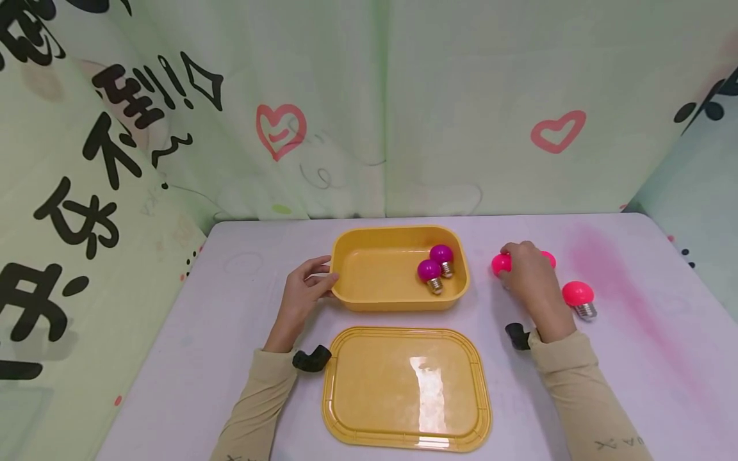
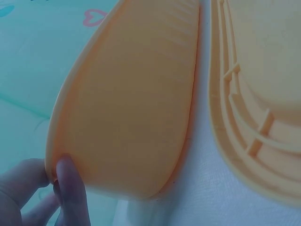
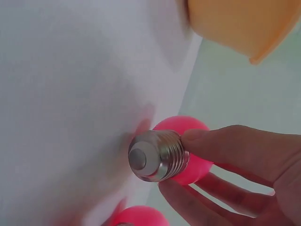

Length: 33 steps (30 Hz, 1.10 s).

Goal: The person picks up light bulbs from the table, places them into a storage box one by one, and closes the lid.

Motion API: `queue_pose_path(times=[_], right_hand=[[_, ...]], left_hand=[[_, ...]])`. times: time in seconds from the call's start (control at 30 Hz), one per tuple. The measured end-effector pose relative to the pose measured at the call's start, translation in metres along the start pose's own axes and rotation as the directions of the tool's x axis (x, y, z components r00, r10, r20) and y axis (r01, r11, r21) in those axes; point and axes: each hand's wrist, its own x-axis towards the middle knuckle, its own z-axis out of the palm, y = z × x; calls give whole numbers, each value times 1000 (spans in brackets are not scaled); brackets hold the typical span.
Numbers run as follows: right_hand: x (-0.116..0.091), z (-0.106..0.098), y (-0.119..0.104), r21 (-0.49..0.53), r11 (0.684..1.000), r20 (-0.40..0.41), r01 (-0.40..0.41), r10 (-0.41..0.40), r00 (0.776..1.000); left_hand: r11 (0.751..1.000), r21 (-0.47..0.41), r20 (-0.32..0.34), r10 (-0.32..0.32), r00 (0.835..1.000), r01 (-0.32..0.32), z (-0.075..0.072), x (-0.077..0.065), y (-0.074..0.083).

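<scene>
My left hand [image 1: 303, 289] pinches the left rim of a yellow plastic box [image 1: 377, 272], thumb on one face of its wall and fingers on the other. Inside the box, toward its right end, lie two purple light bulbs [image 1: 429, 269] with metal screw bases. To the right of the box, my right hand [image 1: 529, 282] holds a pink light bulb [image 3: 181, 123] by thumb and fingers near its silver threaded base [image 3: 160, 155]. A second pink bulb [image 1: 549, 258] shows partly behind that hand. Another pink bulb [image 1: 578, 294] lies to the right of the wrist.
A yellow lid [image 1: 375, 397] with a grooved rim lies flat in front of the box. Everything stands on a pale table [image 1: 242, 294] with a pink smear on its right. A light green cloth with drawings [image 1: 450, 128] hangs behind it.
</scene>
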Motion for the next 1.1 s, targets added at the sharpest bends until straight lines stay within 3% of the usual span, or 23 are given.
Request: queue_pose_path(times=[0.2,0.87,1.1], right_hand=[[-3,-5,-10,15,998,-54,59,-58,997],[-14,-27,-56,66,989,-75,132,-127,989],[-13,-29,-68,92,984,-42,151,-147,988]], left_hand=[[1000,-2,-2,-3,1000,3,0,0,0],[1000,7,-6,-6,1000,6,0,1,-3],[1000,7,-8,-7,1000,7,0,1,-4]])
